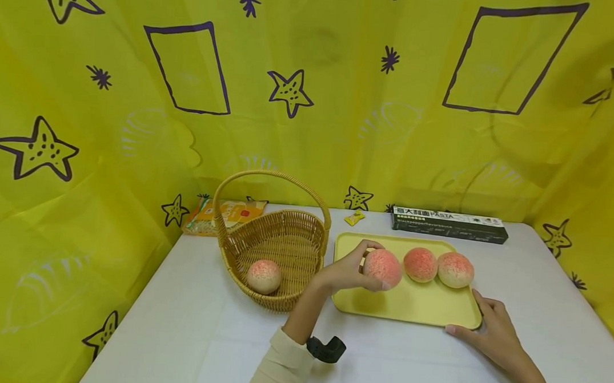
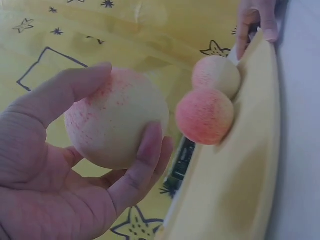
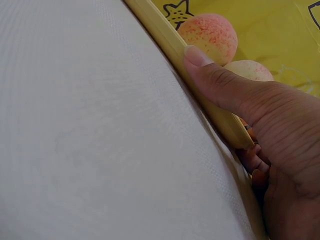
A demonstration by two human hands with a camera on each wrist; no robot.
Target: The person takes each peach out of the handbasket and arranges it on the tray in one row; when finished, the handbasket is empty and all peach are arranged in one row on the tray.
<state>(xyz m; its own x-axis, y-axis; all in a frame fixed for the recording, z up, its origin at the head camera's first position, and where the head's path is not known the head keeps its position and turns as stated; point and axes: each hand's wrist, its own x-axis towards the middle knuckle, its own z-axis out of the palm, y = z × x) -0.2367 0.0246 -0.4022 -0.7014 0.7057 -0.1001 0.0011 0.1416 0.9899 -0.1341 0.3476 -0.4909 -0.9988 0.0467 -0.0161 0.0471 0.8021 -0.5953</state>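
Observation:
My left hand (image 1: 352, 270) grips a pink and cream peach (image 1: 383, 269), held over the left part of a pale yellow tray (image 1: 405, 307). Thumb and fingers curl round the peach (image 2: 117, 117) in the left wrist view. Two more peaches lie side by side on the tray, a redder one (image 1: 420, 265) and a paler one (image 1: 455, 270). At the tray's front right corner, my right hand (image 1: 496, 331) holds the edge, with the thumb (image 3: 215, 80) along the front rim and the fingers round the side. Another peach (image 1: 264, 276) sits inside a wicker basket (image 1: 274, 178) left of the tray.
Behind the tray lies a dark pasta box (image 1: 449, 225). A small yellow wrapped packet (image 1: 354, 217) is near the back edge of the white table (image 1: 178, 323). An orange food bag (image 1: 239, 211) lies behind the basket, whose tall handle arches up. Yellow patterned curtain (image 1: 309, 146) surrounds the table.

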